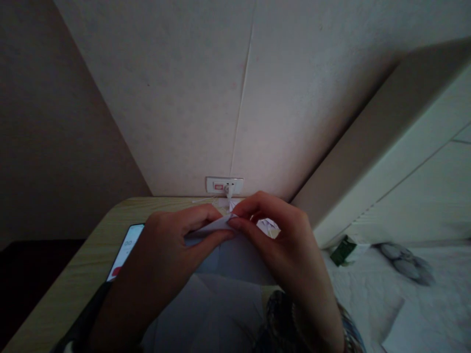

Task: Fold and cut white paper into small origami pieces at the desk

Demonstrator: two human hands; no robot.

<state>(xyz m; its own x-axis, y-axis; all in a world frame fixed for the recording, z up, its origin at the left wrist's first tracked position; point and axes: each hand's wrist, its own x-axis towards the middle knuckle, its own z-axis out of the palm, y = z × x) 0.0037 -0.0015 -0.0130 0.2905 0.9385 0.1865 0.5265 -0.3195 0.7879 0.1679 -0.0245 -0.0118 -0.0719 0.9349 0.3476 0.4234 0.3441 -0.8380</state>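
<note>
L hand (165, 245) is closed in a pinch, thumb under and fingers on top, clamping the folded edge of the white paper (235, 260). R hand (283, 240) meets it from the other side: thumb & forefinger tips nip the same edge, other fingers curled in. Fingertips of both hands nearly touch at the crease.

The paper sits raised a bit off the table (73, 284), approx. centre of view, just in front of the person. The lower part drops toward the lap.

Progress, as a judgement: at least one fold is in, since the top edge reads as a doubled, pointed flap. The sheet below looks mostly flat w/ a faint diagonal crease, so plenty remains unfolded. The final shape can't be told.

Looks: thin, white, matte, crisp edge; light is dim, so fine creases are hard to make out.

Further out: a phone (123, 250), screen lit, lies on the table just L of the L hand. Small white folded bits (267, 225) sit behind the R hand. A wall socket (224, 185) w/ a plug is at the table's far edge. To the R, a bed (368, 294) w/ a green item (343, 250) & sth grey (403, 262).
</note>
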